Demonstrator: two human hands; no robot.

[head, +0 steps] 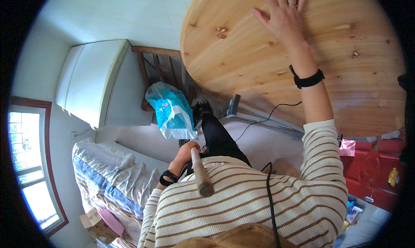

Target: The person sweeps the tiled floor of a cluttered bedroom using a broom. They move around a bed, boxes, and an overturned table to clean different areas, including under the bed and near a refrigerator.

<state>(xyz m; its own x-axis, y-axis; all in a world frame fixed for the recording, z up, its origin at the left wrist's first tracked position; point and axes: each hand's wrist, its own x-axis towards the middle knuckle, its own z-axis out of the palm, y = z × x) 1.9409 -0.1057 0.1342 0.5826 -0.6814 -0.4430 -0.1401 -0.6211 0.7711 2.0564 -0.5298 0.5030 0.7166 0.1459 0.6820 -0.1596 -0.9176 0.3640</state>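
My left hand (189, 151) is closed around a wooden pole (201, 178), whose blunt end points back towards my striped sweater. The pole's far part is hidden by my hand. My right hand (284, 19) rests palm down, fingers spread, on a large round wooden tabletop (246, 59) with visible knots. Close beyond my left hand is a blue and white plastic bag (173, 113). Dark shaggy strands (201, 111) show near my foot; whether they belong to the pole, I cannot tell.
A grey metal frame (256, 116) lies below the tabletop, with a black cable (269, 116) across it. To the left are a white chest-like appliance (97, 82), a wooden rack (159, 64) and a bed with bedding (116, 170), a cardboard box (99, 227) on it. A red door (366, 170) stands right.
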